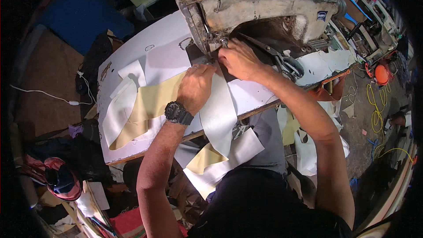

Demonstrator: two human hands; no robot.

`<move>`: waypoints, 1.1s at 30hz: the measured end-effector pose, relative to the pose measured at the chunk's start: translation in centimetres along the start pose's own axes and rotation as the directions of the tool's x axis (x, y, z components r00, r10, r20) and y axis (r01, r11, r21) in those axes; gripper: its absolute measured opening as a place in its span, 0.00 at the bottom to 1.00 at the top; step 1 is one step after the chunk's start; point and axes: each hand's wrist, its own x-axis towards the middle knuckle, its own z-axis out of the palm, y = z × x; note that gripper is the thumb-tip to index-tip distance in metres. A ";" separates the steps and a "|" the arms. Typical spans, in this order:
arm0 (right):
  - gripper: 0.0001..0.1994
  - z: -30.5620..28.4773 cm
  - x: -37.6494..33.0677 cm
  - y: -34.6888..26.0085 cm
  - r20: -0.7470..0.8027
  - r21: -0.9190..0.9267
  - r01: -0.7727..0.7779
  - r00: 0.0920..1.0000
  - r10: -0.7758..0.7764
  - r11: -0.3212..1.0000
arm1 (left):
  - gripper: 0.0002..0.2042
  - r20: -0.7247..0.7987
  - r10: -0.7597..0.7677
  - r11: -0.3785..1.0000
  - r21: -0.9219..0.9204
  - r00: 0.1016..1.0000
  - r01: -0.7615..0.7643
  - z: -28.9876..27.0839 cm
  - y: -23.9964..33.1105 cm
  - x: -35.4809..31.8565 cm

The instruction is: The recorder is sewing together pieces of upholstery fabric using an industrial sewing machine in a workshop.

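White and tan strips of leather-like sheet [218, 110] lie on a white sewing table [163, 48], seen from above by the person seated at it. A worn grey sewing machine [264, 4] spans the top of the view, its needle end at about 11 o'clock from the hands.

The left hand [196, 88], with a black watch [178, 113] on the wrist, rests flat on the strips, fingers pressing them down just short of the needle. The right hand [240, 59] sits at 1 o'clock from the left, fingers curled and pinching the strip's edge right at the presser foot. The two hands are close together but not touching. The loose end of the strips hangs off the table edge toward 6 o'clock, into the lap.

Dark scissors [284, 61] lie under the machine arm, at 3 o'clock from the right hand.

To feed well here, it seems wise to keep the left palm flat so the layers do not slip apart, and to keep the right fingertips beside the needle, never under it. The hanging tail may drag, so supporting it would likely keep the seam straight.
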 end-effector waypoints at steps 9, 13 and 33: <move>0.08 -7.1 -5.8 -7.6 0.165 0.300 0.002 0.985 -0.054 0.954 | 0.15 0.026 -0.051 0.998 -0.025 0.998 0.052 0.2 0.9 -0.2; 0.13 -17.6 -4.0 -2.6 -0.340 0.201 -0.158 0.914 0.220 0.967 | 0.15 0.091 -0.070 0.985 0.163 0.993 0.055 -0.2 1.0 -1.1; 0.26 -23.7 -10.2 36.6 -0.666 -0.514 -0.336 0.736 -0.120 0.789 | 0.18 0.182 0.046 0.922 0.370 0.982 -0.112 -0.6 2.0 0.2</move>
